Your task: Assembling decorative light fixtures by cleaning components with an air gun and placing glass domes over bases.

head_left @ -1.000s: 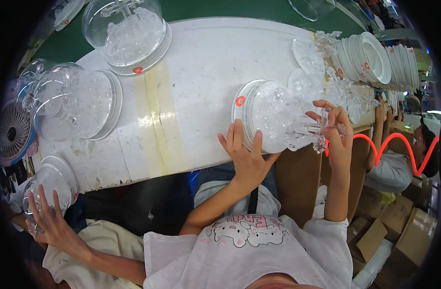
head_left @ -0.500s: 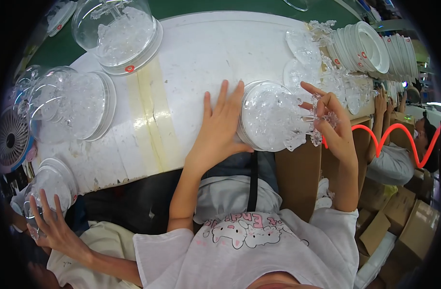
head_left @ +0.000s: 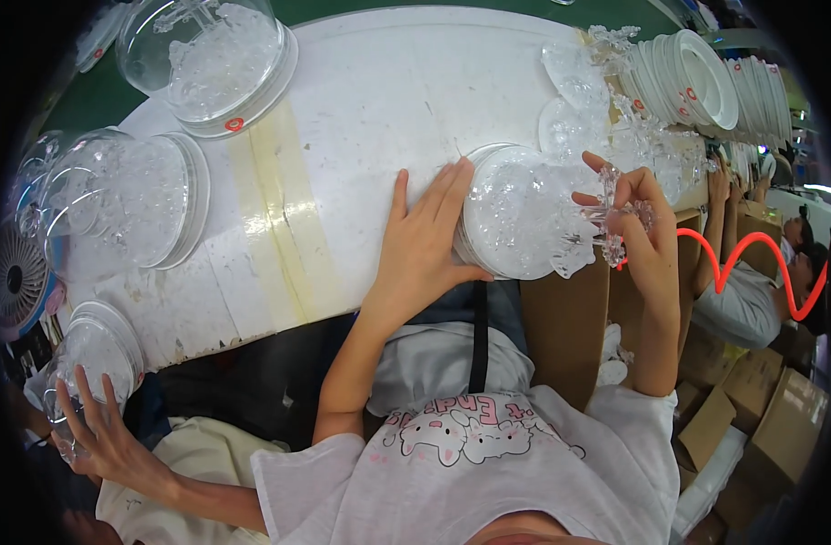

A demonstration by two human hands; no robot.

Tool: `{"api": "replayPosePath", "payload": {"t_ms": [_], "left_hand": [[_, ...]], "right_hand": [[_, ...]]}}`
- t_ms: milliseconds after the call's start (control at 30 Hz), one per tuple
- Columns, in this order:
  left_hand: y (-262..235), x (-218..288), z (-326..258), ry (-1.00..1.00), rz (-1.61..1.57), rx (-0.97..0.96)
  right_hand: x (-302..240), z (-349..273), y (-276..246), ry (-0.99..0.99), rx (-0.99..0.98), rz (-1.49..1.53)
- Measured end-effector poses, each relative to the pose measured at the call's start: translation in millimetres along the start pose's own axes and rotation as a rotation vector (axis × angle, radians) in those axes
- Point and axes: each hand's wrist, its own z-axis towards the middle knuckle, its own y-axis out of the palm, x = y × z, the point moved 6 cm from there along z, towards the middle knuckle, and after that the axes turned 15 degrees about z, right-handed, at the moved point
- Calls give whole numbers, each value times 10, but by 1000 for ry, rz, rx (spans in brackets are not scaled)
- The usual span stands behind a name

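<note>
left hand (head_left: 422, 250) lay flat, fingers spread, against clear dome (head_left: 515, 213) at table (head_left: 361, 100) edge | right hand (head_left: 635, 227) pinched clear ornament (head_left: 608, 211) — not yet seated | finished domes (head_left: 143, 195) stood aside

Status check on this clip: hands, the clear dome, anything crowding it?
Left hand flat against clear plastic dome on white base. Right hand pinching small clear plastic ornament at the dome's mouth. Stack of white round bases close behind.
</note>
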Motion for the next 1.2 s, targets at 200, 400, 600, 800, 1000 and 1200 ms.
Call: {"api": "replayPosePath", "payload": {"t_ms": [200,400,600,800,1000,1200], "left_hand": [[97,100,-181,-144,42,97],[146,156,-260,-245,136,296],[144,138,-255,-249,129,280],[140,144,-255,-255,137,272],[150,128,-258,-252,146,277],[155,140,-251,-251,155,263]], "right_hand": [[-23,-149,-40,-54,88,63],[46,-137,3,-68,6,38],[-26,18,71,-91,-70,-25],[-45,145,126,-108,-129,-132],[-75,241,153,-74,-230,-186],[-125,293,199,-89,-291,-187]]}}
